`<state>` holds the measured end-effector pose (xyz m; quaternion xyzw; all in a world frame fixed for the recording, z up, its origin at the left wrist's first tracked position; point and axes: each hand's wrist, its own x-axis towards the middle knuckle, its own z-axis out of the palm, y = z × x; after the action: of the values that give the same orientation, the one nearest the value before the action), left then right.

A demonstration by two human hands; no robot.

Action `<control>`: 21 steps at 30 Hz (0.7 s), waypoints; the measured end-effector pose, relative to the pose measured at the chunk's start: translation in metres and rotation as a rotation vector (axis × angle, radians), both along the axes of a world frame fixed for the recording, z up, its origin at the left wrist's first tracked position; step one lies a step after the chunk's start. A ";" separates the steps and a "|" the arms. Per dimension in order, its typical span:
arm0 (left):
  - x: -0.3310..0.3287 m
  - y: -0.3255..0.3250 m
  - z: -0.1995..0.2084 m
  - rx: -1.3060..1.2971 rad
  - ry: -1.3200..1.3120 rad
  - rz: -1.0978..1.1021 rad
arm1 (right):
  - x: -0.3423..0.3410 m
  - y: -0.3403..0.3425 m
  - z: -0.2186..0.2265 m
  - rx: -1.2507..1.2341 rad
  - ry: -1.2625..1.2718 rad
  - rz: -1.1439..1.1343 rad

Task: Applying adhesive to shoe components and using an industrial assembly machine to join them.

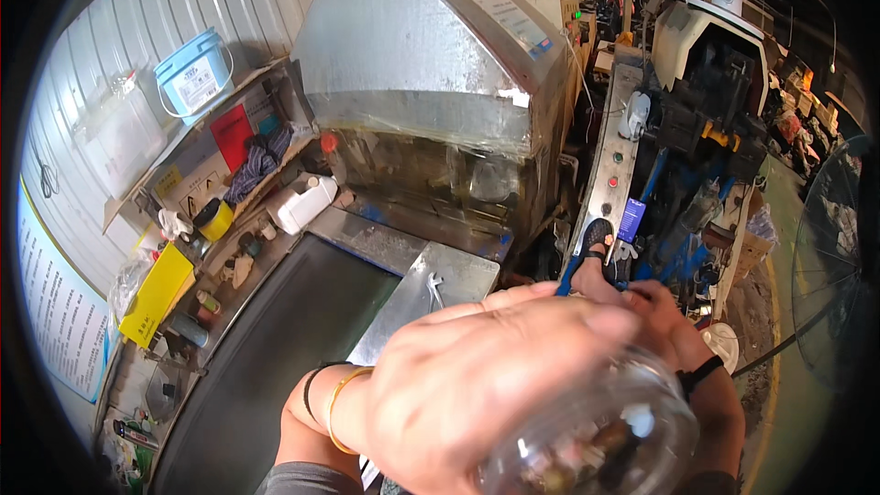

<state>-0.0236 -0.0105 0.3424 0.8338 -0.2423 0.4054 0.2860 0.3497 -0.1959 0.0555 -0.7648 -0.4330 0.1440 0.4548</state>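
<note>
Large and smeared by motion, my left hand [495, 367] fills the lower middle, a gold bangle [341, 412] and a dark band on its wrist. Its fingers curl over a clear round container [596, 445] close to me; blurred coloured shapes show through it. Beyond it, my right hand [662, 316] is bent inward, a black band on the wrist. The left hand hides part of it, so its grip is unclear. Just above both hands appears a black openwork sandal [599, 233] with an orange ornament, on what looks like a foot.
A dark conveyor belt [275, 367] runs below on the left, with a wrench-like tool [434, 291] on the metal plate beside it. Behind stands a metal hood [403, 55]. A cluttered shelf holds a blue bucket [194, 76] and white jug [302, 203]. A fan guard [834, 266] is at right.
</note>
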 end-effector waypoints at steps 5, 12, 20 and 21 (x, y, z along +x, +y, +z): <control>0.003 -0.001 -0.073 -0.214 0.301 0.187 | -0.091 0.008 0.150 0.349 -0.171 0.256; 0.001 -0.017 -0.150 -0.300 0.517 0.364 | -0.221 0.045 0.181 0.329 -0.528 0.565; -0.019 -0.020 -0.177 -0.301 0.549 0.637 | -0.244 0.067 0.148 0.350 -0.413 0.548; -0.018 -0.022 -0.182 -0.287 0.504 0.679 | -0.251 0.067 0.144 0.315 -0.460 0.481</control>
<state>-0.0416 -0.0323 0.1605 0.8906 0.1812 0.2900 0.2997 0.0991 -0.1285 0.1994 -0.5742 -0.7081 0.0024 0.4109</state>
